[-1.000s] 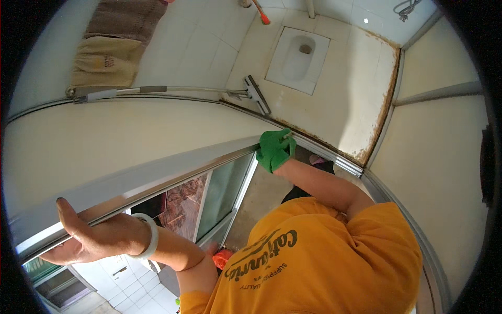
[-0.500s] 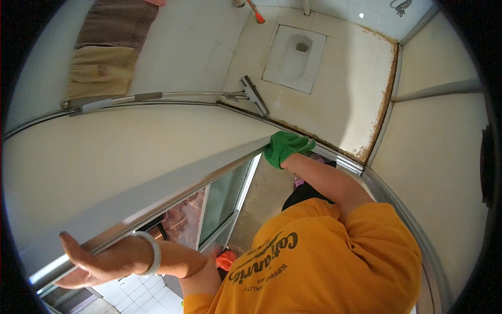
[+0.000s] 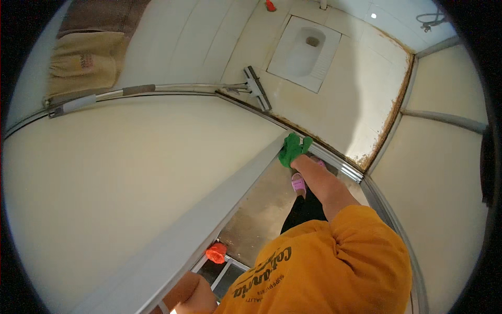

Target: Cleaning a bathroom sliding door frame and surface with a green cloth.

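My right hand [image 3: 298, 161] is wrapped in and gripping a green cloth [image 3: 291, 148]. The cloth rests against the edge of a pale door panel [image 3: 232, 191], low down by the metal sill track [image 3: 340, 163]. Most of that hand's fingers are covered by the cloth. At the lower left my left forearm [image 3: 191, 295] reaches behind the same panel edge, with part of a white bracelet showing. The panel hides my left hand.
Beyond the sill, a squat toilet [image 3: 308, 49] is set in the tiled floor. A long-handled squeegee [image 3: 256, 89] leans along the left wall below a brown towel [image 3: 83, 60]. Pink slippers [image 3: 298, 182] are on my feet. An orange-red object [image 3: 216, 253] is beside the panel.
My right hand and the cloth have shifted slightly right along the edge. My left hand, earlier on the panel's edge, has gone behind it. The view of the panel has swung.
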{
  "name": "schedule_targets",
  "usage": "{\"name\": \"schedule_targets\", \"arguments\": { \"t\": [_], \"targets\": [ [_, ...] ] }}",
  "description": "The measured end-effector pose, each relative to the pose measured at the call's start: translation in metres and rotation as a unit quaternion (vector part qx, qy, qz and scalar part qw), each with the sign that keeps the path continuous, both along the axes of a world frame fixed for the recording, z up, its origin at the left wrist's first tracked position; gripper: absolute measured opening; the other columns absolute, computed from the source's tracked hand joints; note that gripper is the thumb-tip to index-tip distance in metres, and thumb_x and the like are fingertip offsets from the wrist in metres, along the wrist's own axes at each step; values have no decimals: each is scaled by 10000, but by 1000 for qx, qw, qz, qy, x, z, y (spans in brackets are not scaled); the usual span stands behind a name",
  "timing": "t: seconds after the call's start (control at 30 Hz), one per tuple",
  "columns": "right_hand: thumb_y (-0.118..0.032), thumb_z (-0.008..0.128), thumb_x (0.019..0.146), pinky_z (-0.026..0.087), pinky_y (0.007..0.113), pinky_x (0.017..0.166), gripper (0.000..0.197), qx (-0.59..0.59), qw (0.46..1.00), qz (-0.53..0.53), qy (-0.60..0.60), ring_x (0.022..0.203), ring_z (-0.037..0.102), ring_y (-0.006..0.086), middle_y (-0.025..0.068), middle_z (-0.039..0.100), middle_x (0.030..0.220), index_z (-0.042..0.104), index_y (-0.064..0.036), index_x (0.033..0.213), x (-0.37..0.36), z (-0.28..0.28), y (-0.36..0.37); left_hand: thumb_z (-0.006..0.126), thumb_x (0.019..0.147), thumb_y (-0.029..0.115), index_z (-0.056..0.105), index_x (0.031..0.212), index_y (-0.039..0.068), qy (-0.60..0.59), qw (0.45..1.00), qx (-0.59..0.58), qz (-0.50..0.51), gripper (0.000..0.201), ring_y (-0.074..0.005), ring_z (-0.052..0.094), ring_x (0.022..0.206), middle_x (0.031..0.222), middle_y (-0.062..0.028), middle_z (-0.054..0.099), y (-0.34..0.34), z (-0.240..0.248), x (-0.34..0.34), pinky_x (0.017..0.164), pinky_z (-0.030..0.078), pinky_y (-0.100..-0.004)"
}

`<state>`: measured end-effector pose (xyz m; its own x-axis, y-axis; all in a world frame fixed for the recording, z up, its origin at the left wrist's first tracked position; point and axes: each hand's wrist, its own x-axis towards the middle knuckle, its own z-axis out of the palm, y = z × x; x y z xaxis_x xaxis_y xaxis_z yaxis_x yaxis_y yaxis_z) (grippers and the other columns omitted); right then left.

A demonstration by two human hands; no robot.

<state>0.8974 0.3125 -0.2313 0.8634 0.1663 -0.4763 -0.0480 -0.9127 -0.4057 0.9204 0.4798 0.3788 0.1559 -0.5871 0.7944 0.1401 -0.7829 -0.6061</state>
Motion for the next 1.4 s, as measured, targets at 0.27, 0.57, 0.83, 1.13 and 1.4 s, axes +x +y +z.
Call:
{"name": "schedule_targets", "arguments": {
  "t": [0.27,0.57,0.83,1.13,1.4],
  "targets": [
    [-382,610,809,484,444,691,275,56,998,8,-14,840,637,303,90,695,886,721,-163,933,20,-13,5,481,1016,267,696,1115,14,19,1000,8,18,346,-249,642,846,1023,-179,616,0,-46,12,723,568,-354],
    [-387,570,855,478,435,701,280,132,990,-4,-55,880,617,274,63,683,901,708,-181,985,26,44,8,472,1019,258,683,1151,17,11,999,27,15,347,-248,649,880,1045,-185,621,2,-23,-5,748,579,-357],
    [-390,533,896,472,427,710,288,169,976,-20,-138,915,599,249,38,672,915,698,-197,1032,-1,152,3,473,1015,195,586,1301,0,36,999,-11,-6,364,-264,636,1044,1186,-214,598,-14,21,-45,928,576,-414],
    [-256,603,878,485,448,691,145,169,957,47,-230,762,607,244,66,651,847,642,-116,882,-12,269,-18,817,701,-64,233,1484,-46,102,854,-310,-404,977,-332,400,1339,1462,-231,342,-55,19,9,1160,339,-469],
    [-23,797,678,473,324,566,209,486,865,46,-117,584,556,111,122,653,711,758,-20,884,-45,454,-44,844,605,184,243,1483,-84,51,889,-296,-344,1097,-415,342,1320,1410,-280,363,-54,23,11,1121,286,-495]
  ]
}}
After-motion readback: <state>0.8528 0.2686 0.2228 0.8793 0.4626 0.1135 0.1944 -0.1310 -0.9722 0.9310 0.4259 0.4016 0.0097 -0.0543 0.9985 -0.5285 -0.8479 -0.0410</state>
